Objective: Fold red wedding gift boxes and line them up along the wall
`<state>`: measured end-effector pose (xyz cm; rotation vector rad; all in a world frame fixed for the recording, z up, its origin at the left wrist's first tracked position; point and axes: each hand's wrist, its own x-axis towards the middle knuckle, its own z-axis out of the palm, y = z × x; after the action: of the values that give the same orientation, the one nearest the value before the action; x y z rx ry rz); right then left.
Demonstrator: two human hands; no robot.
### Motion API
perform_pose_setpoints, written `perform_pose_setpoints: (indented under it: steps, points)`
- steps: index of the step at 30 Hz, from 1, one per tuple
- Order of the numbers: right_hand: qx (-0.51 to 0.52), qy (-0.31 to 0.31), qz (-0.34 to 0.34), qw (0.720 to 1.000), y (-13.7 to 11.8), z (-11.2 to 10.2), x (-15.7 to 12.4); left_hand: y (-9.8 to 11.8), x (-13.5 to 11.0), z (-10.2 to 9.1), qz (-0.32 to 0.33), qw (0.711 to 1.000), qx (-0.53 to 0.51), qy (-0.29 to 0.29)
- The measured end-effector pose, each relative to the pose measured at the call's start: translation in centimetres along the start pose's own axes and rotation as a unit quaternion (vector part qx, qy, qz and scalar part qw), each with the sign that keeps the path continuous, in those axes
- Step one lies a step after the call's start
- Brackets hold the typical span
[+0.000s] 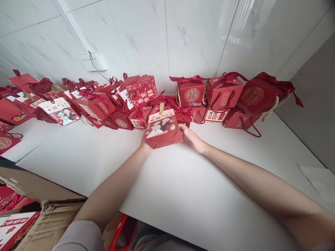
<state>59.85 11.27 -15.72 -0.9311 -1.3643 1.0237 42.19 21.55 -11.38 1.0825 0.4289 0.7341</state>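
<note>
A red gift box (163, 130) with a cartoon bridal couple on its face and a short gold ribbon at the top is held tilted above the white table. My left hand (147, 145) grips its lower left side, with most of the fingers hidden behind the box. At the right edge, my right hand (193, 138) has its fingers curled against the box, partly out of sight. Just behind it stand more red gift boxes, among them one with a dark red bow (141, 116) and one with a gold round emblem and rope handles (192, 94).
Stacked red boxes (226, 92) line the tiled wall on the right, and a crowded row, including another couple box (61, 111), runs left. A wall socket (92, 62) has a cable. An open cardboard carton (49, 219) with red packaging sits lower left, near a red plastic edge (119, 232).
</note>
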Motion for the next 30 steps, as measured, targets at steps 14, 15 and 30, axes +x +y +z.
perform_pose_setpoints:
  steps: [14, 15, 30]
  points:
    - [-0.086, 0.096, -0.059, 0.990, -0.3, 1.4, -0.1, 2.3, -1.5, -0.3, 0.037, 0.983, -0.051, 0.173]
    - [-0.087, 0.102, -0.056, 0.989, -0.2, 1.3, 0.0, 2.3, -1.5, 0.1, 0.036, 0.984, -0.051, 0.170]
    - [-0.227, 0.314, -0.188, 0.903, -4.0, -1.2, 0.4, 0.2, -0.1, -2.0, 0.056, 0.990, 0.114, 0.062]
